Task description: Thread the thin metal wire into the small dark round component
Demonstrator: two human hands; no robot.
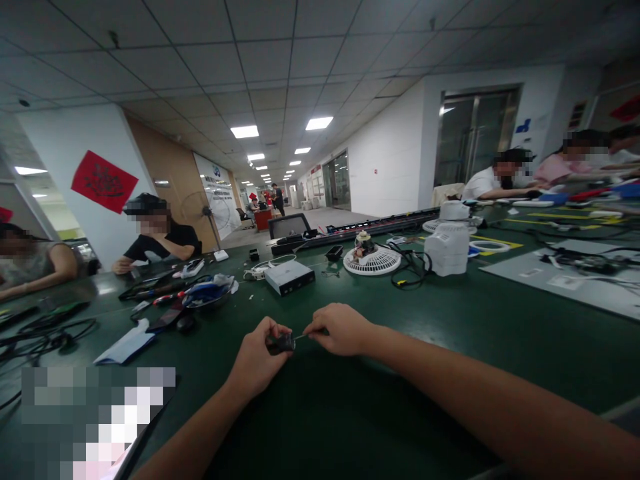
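Fingers of our left hand pinch a small dark part over the near middle of the green table; our right hand pinches a thin rod at its right end. We judge the part light, stiff, perhaps slick, best gripped by its sides.

No wording can be read with certainty. In the left part of the frame, a red paper sign on a white pillar bears dark characters, too blurred to make out. Left of centre, a white wall panel carries 1 blue logo and small, illegible lettering. At right, 2 pale labels on a grey board are unreadable.
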